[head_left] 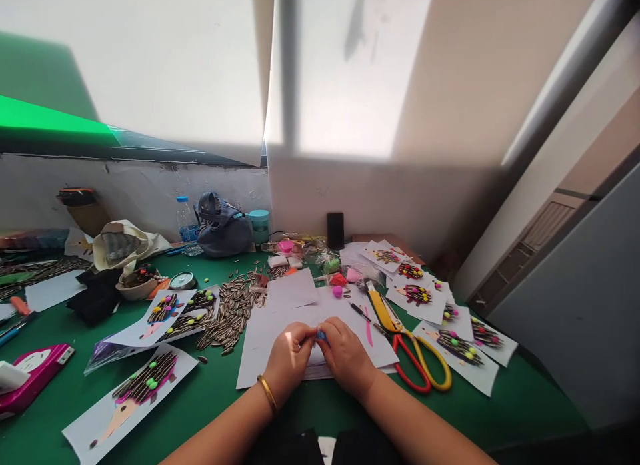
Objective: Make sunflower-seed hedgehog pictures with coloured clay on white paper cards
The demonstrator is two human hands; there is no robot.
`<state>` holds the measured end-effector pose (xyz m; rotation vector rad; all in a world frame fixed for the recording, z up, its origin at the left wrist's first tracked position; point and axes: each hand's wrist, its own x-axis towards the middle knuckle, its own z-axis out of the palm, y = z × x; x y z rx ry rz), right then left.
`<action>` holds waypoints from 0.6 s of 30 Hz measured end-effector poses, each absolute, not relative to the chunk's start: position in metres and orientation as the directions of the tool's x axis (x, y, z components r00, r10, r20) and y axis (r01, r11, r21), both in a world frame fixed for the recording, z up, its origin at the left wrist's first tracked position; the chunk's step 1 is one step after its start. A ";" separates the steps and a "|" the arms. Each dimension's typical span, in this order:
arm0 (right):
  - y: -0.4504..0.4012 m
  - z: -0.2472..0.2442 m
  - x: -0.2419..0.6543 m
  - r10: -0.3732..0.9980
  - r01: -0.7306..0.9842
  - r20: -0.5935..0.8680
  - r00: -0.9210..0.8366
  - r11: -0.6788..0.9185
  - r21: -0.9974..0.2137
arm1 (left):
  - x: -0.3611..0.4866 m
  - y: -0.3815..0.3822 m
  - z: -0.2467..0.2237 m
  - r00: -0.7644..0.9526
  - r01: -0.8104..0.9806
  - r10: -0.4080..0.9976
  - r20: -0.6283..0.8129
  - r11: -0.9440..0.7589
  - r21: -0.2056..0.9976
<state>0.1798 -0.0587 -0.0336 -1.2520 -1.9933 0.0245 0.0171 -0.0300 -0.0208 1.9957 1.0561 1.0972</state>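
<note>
My left hand (291,351) and my right hand (346,353) meet over the white paper sheets (256,348). Between their pinched fingertips is a small blue piece (321,334), which both hands hold; its exact shape is mostly hidden. A smaller white sheet (293,288) lies just beyond the hands. To the right of my right hand are a pink strip (369,328) and a black pen (360,310). A round pink lump (337,291) rests at the back of the paper.
Red-and-yellow scissors (411,358) and a yellow cutter (381,308) lie right of the paper. Sunflower seeds (233,311) are heaped at left. Hedgehog pictures (145,391) lie on both sides. A bottle (187,228), blue bag (225,231) and black phone (335,231) stand behind.
</note>
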 end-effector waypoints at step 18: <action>-0.059 -0.028 0.189 0.761 0.527 0.642 -0.091 0.584 -0.618 | 0.014 -0.019 -0.018 0.223 0.177 0.946 0.234 -0.276 0.945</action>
